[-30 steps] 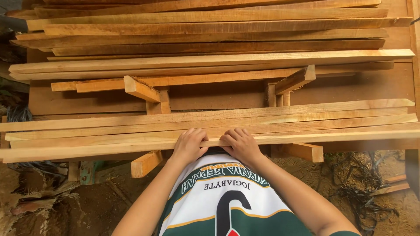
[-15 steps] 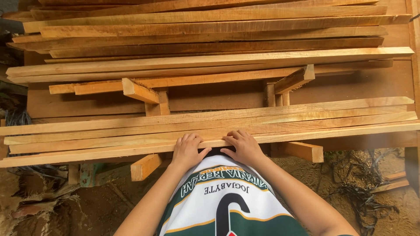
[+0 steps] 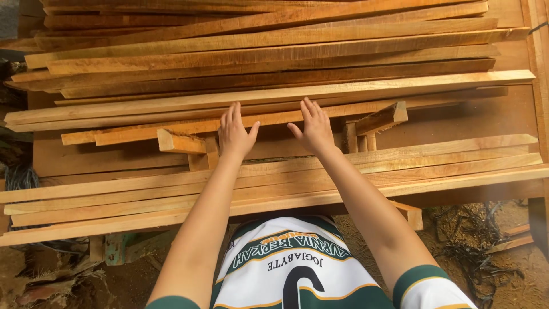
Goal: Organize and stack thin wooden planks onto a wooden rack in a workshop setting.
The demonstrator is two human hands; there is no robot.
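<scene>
On the stacked timber bench (image 3: 503,123), left hand (image 3: 235,133) and right hand (image 3: 313,128) rest flat, fingers spread, on 1 wood strip (image 3: 171,127).

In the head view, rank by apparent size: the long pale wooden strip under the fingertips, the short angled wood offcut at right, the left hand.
1. Long pale wooden strip
2. Short angled wood offcut and left hand: look alike, unranked.

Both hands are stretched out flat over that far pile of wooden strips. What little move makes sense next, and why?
Probably curling the fingers down onto the long strip at the near edge of the far pile. The left hand and the right hand are both open, palms down, fingertips at that strip, and neither grips anything yet. The near row of strips lies under the forearms, untouched.
</scene>
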